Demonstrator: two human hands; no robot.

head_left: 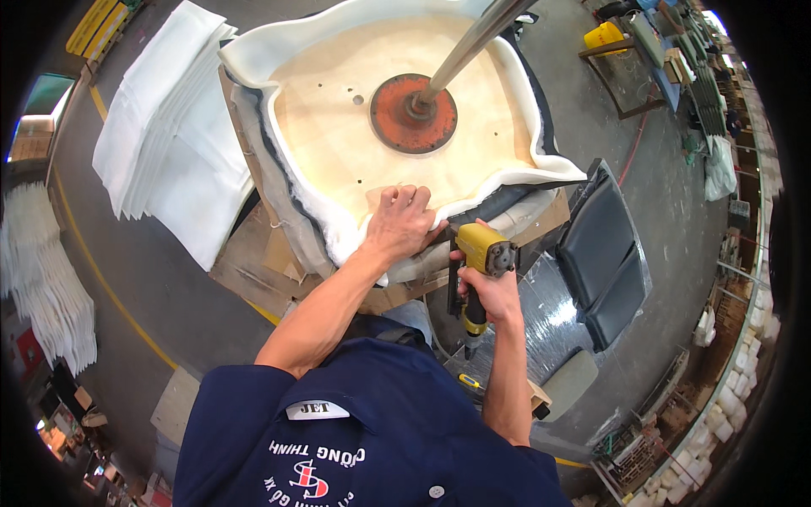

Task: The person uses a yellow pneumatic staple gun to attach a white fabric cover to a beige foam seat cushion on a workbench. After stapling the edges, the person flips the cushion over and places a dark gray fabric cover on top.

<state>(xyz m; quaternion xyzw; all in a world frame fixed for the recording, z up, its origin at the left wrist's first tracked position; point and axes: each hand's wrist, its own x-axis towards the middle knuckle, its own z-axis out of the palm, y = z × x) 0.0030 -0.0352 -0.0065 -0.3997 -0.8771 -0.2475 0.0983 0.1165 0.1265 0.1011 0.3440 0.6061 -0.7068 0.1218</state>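
Observation:
A wooden seat panel (312, 127) lies with its bare face up, wrapped at its edges in white padding (253, 42) with dark and grey layers beneath. My left hand (401, 224) is closed over the padding's near edge, fingers curled onto the wood. My right hand (490, 291) is wrapped round the handle of a yellow and black air staple gun (481, 247). The gun's nose is close beside my left fingers, at the near rim; its exact contact point is hidden. An orange round plate (393, 118) with a metal pole (477, 42) bears on the panel's middle.
Stacked white sheets (182, 127) lie to the left, more white sheets (42, 270) farther out. Black cushions (600, 245) sit on a plastic-wrapped surface (541, 313) at right, near a yellow-handled tool (470, 381). A metal frame (617, 93) and yellow bucket (602, 35) stand far right.

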